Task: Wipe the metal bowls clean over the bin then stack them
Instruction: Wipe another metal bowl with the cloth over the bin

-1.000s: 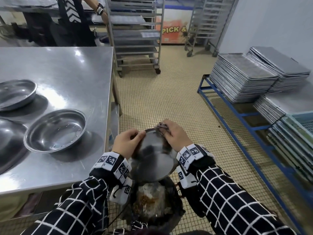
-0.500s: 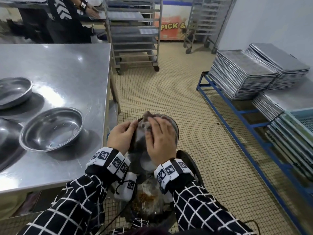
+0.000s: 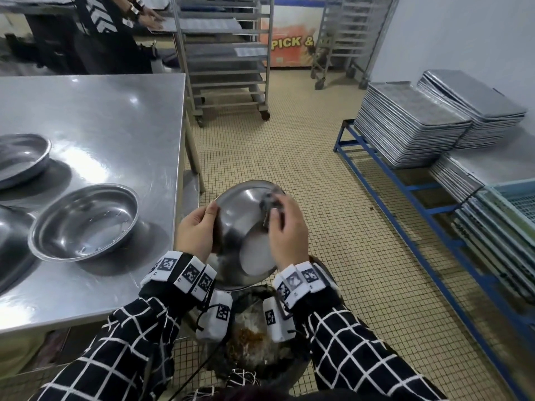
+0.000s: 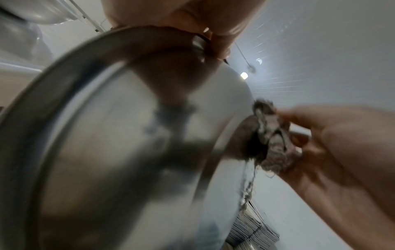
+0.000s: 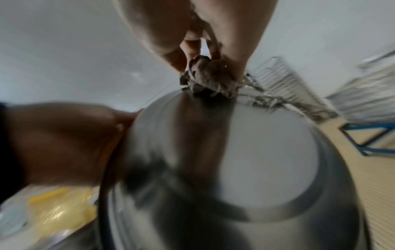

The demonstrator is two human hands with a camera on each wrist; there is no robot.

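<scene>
Bowl point(image 3: 246, 227) tilted, inside facing the person, held above the bin point(image 3: 254, 351). Left hand point(image 3: 197, 230) grips the bowl's left rim, fingers curled round it. Right hand point(image 3: 286, 233) pinches a grey rag point(image 3: 270, 202) in curled fingers and presses it against the bowl's upper right inside wall. Three more bowls point(image 3: 84, 221) sit on the counter point(image 3: 115, 125), left of the left fingers.

Floor point(image 3: 304, 169): small beige tiles. Wall point(image 3: 463, 39): pale, plain. Steel tabletop point(image 3: 101, 117) left; wheeled rack point(image 3: 223, 53) behind; blue-framed shelf point(image 3: 405, 186) bearing stacked trays point(image 3: 405, 125) right.
</scene>
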